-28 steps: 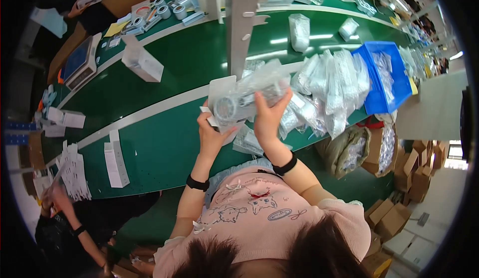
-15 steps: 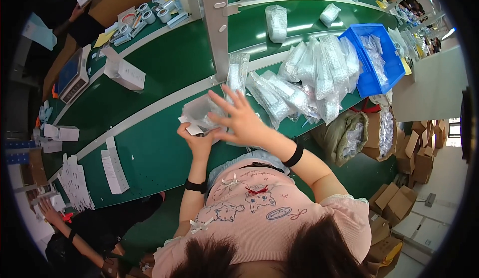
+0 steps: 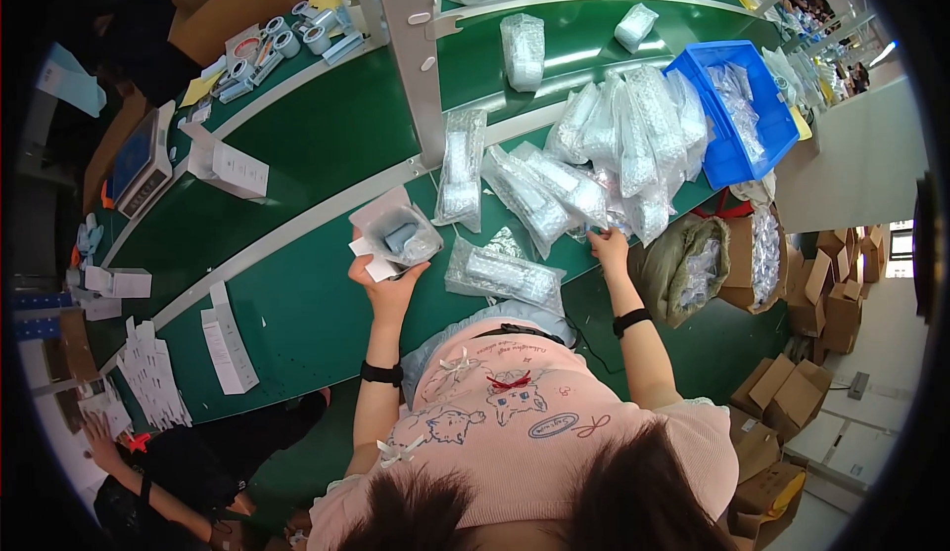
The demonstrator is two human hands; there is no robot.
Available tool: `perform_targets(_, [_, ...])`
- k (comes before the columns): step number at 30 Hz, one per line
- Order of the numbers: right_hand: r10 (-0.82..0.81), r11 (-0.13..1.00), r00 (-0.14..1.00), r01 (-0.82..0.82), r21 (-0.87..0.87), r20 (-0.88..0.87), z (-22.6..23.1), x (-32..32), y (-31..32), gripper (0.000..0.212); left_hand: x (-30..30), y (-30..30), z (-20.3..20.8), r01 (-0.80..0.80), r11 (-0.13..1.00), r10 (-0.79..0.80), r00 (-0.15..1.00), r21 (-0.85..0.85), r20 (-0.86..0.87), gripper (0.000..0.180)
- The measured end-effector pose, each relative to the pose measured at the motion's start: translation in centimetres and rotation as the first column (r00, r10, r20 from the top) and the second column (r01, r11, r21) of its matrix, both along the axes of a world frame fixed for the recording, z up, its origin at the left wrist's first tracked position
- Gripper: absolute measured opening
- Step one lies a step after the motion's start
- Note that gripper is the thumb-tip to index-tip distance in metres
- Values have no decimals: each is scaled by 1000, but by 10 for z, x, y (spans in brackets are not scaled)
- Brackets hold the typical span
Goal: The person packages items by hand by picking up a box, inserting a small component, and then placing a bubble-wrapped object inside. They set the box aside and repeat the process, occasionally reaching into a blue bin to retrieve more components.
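My left hand (image 3: 393, 289) grips an open white carton (image 3: 372, 217) from below, its mouth tilted up. Inside the carton lies a grey-blue item (image 3: 400, 238) in clear plastic. At the lower edge of a pile of bubble-wrapped packages (image 3: 638, 140), my right hand (image 3: 610, 247) has its fingers pinched together; what they hold, if anything, is too small to make out. Between my hands, near my body, lies a single bubble-wrapped package (image 3: 505, 276). Another wrapped package (image 3: 460, 170) rests just beyond the carton.
A metal post (image 3: 411, 66) rises beyond the carton. The blue bin (image 3: 747, 170) with clear bags stands right of the pile. Flat white cartons (image 3: 153, 373) and an upright folded carton (image 3: 228, 343) lie left. At the far left is a co-worker's hand (image 3: 99, 442). A sack (image 3: 683, 264) stands below the table's right end.
My right hand has moved from over the carton to the pile's lower edge at right. The carton's mouth and the item inside are now uncovered, still held in my left hand.
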State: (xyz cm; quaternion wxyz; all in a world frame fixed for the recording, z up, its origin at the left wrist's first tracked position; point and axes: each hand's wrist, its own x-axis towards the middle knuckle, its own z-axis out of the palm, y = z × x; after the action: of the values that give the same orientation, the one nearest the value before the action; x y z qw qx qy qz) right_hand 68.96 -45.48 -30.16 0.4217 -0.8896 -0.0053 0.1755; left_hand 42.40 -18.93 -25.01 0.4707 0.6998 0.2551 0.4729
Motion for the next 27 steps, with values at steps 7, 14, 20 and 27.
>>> perform_targets(7, [88,977,969,-39,-208,232,-43,13,10,18,-7,10,39,-7,992,40,966,126,-257,74])
perform_targets(14, [579,772,685,-284,-569,443,133,4,39,14,-10,14,71,-76,985,126,930,155,-344,42])
perform_targets(20, [501,700,696,-675,232,514,232,-70,138,18,-5,26,82,-216,976,205,923,4,-325,18])
perform_targets(27, [653,-228,-316,-949,-220,688,179,-107,225,23,-6,37,79,-228,965,178,932,-128,-317,17])
